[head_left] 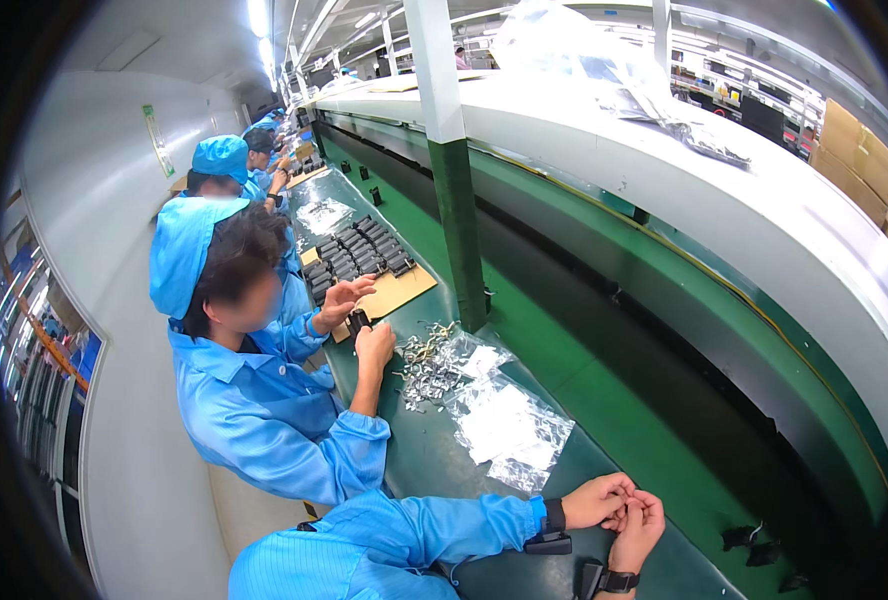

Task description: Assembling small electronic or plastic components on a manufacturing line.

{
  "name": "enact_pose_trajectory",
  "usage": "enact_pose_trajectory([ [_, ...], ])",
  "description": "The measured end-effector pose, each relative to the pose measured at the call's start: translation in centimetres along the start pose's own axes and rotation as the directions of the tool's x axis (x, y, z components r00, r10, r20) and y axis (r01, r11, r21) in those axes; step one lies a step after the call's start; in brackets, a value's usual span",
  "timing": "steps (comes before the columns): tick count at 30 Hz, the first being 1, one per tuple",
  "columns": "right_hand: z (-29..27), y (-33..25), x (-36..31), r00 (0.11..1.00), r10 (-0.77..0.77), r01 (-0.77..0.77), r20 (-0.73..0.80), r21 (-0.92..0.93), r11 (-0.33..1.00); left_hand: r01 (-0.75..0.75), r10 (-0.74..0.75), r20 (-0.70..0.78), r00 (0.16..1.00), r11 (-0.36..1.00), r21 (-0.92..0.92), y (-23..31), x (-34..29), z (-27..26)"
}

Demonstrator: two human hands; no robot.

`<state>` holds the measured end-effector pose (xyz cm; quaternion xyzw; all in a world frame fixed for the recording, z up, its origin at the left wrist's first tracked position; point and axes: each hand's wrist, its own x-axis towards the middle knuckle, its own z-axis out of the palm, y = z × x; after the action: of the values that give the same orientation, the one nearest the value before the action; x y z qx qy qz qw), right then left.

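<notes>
My left hand (pixel 596 500) and my right hand (pixel 640 528) meet low in the view over the dark green bench top (pixel 434 470). Their fingers are curled and touch each other at the tips. Whatever may be pinched between them is hidden by the fingers. Each wrist wears a black band, and a blue sleeve covers my left forearm. Crumpled clear plastic bags (pixel 509 425) lie just beyond my left hand. Past them sits a pile of small shiny metal clips (pixel 426 365).
A co-worker in a blue coat and cap sits to my left, one hand (pixel 374 345) by a small black part (pixel 359 320), beside a cardboard sheet (pixel 399 292) and rows of black parts (pixel 359 250). A green conveyor (pixel 614 400) runs alongside, carrying black pieces (pixel 749 540). A green-and-white post (pixel 454 190) stands at the bench edge.
</notes>
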<state>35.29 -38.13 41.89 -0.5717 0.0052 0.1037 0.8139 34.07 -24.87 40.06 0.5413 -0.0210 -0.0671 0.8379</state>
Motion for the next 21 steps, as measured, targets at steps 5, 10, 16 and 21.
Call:
enact_pose_trajectory([
  [5, 0.3, 0.1, -0.4, 0.997, -0.071, 0.073, 0.016, -0.117, 0.990, 0.025, -0.019, -0.057, 0.998, 0.994, 0.102, 0.3, -0.6, 0.7],
  [10, -0.7, 0.9, -0.2, 0.973, -0.220, 0.228, 0.068, -0.412, 0.882, -0.006, 0.025, -0.060, 0.998, 0.955, 0.296, 1.6, -0.9, 1.2],
  [16, 0.2, -1.3, -0.9, 0.911, -0.386, 0.376, 0.145, -0.676, 0.634, -0.132, 0.177, -0.045, 0.983, 0.860, 0.493, 1.7, -0.8, 1.3],
  [21, 0.3, -1.3, -0.9, 0.913, -0.380, 0.363, 0.150, -0.725, 0.585, -0.218, 0.258, 0.012, 0.966, 0.790, 0.573, 1.9, -0.8, 1.4],
])
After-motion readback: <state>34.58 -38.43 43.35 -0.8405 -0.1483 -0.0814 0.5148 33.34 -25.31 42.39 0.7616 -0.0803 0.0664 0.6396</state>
